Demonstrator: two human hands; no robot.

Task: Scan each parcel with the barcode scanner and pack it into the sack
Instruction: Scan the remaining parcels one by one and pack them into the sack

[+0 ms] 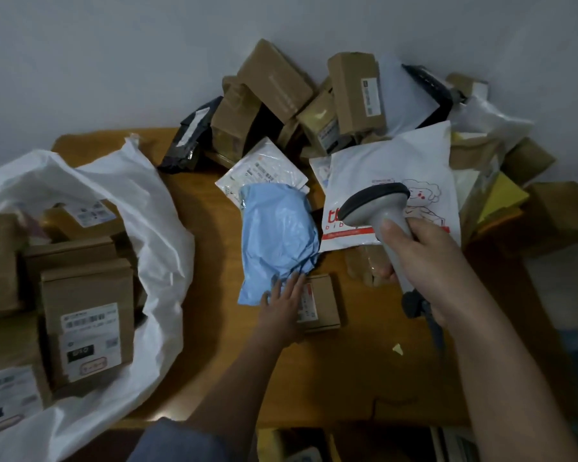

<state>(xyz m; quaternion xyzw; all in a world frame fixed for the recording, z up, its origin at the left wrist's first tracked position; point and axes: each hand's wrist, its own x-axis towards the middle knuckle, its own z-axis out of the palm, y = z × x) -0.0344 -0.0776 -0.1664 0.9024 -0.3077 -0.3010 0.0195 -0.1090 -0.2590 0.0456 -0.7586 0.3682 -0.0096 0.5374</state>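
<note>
Your right hand (424, 258) is wrapped round the handle of the grey barcode scanner (379, 211), head aimed away over the parcels; your left hand (282, 303) lies flat, fingers spread, on the near end of the blue poly parcel (276, 241). White sack (121, 208) gapes open at left on the wooden table (331, 378), labelled cardboard boxes (87, 321) inside. Parcel heap (314, 101) at back. White printed mailer (397, 175) just right of the blue one. Small box (324, 301) beside your left fingers.

Crinkled blue plastic mailer (277, 241), matt cardboard boxes (356, 91), smooth wooden table (331, 368).
</note>
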